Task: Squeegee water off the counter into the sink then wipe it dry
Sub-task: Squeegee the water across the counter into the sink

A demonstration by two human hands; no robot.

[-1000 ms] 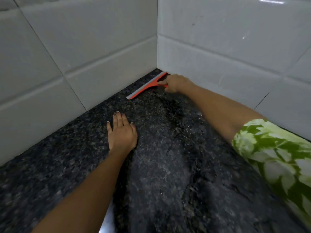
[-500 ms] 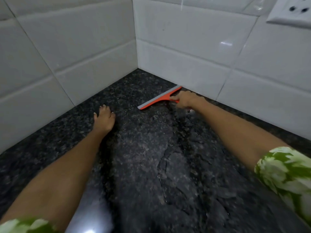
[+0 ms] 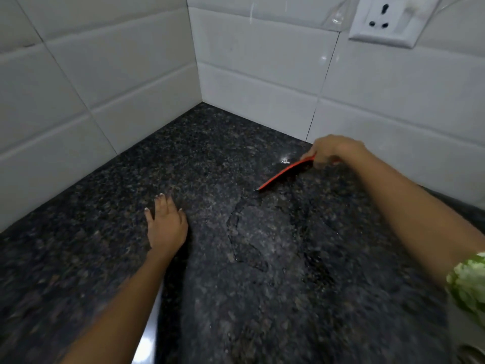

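Left wall tiles point(image 3: 86, 82): white, glossy, meeting the right-hand wall at an inside corner beyond both hands.

Counter point(image 3: 78, 258): dark speckled stone, running into that corner. The stretch ahead of the left fingertips looks matte.

Left hand point(image 3: 166, 227): palm down, flat on the counter. Its fingers point(image 3: 160, 203) lie loosely spread and point toward the corner; they grip nothing. Forearm bare.

Water point(image 3: 252, 232): a thin film with irregular edges lies on the counter to the right of the left fingers and nearer the onlooker than the right fingers. A bright wet glint sits just left of the right fingers, close to the blade.

Squeegee point(image 3: 282, 176): orange-red, lying low against the counter between the two hands, well apart from the left one. Its far end is in the right fingers; its free tip points down and left, toward the left hand. Whether the blade edge presses the stone cannot be told, as the frame is blurred.

Right hand point(image 3: 332, 151): closed over the squeegee's handle end, fingers curled tight around it, close to the foot of the right-hand wall. A green-and-white patterned sleeve point(image 3: 469, 285) covers the upper arm.

Wall socket point(image 3: 385, 19): white, mounted on the tiles above and beyond the right fingers.
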